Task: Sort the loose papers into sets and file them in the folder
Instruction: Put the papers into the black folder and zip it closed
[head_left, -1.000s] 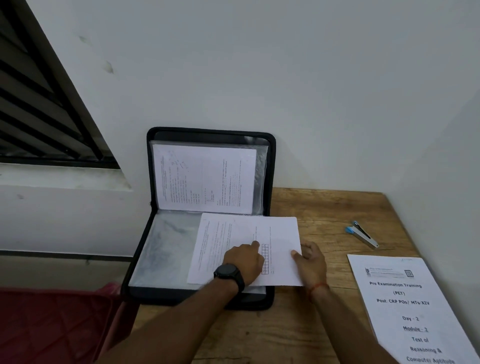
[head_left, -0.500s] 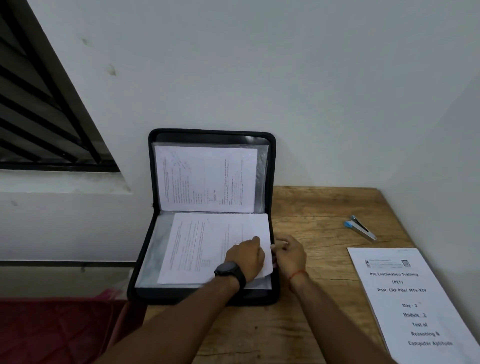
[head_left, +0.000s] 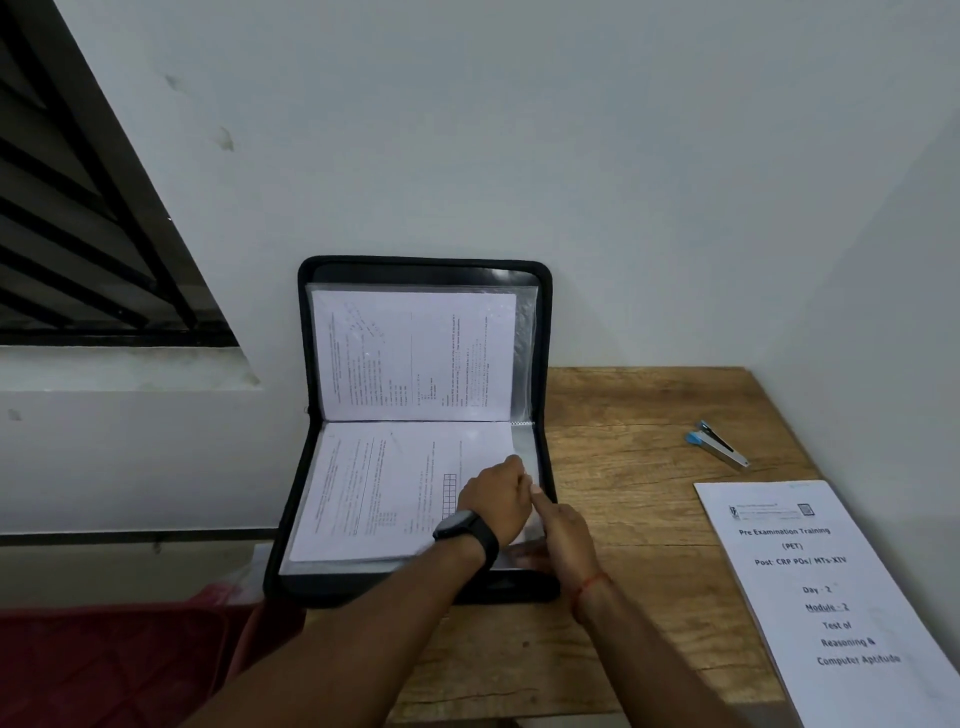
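Observation:
A black zip folder (head_left: 311, 499) lies open at the table's left edge, its upper half leaning on the wall with a printed set (head_left: 415, 358) in a clear sleeve. A second paper set (head_left: 374, 488) lies on the lower half, nearly all inside the folder's outline. My left hand (head_left: 493, 493), with a black watch, rests on this set with its fingers curled over the right edge. My right hand (head_left: 563, 530) touches it from the right and pinches the clear sleeve (head_left: 530, 457) at the folder's right side.
Another printed set with a title page (head_left: 821, 587) lies on the wooden table (head_left: 634, 467) at the right. A small blue-tipped stapler (head_left: 719, 444) sits behind it. White walls close the back and right; a red cushion (head_left: 104, 670) is below left.
The paper set slid left from overhanging the table into the folder's lower half. Both hands followed it left, and the right hand came onto the folder's right edge.

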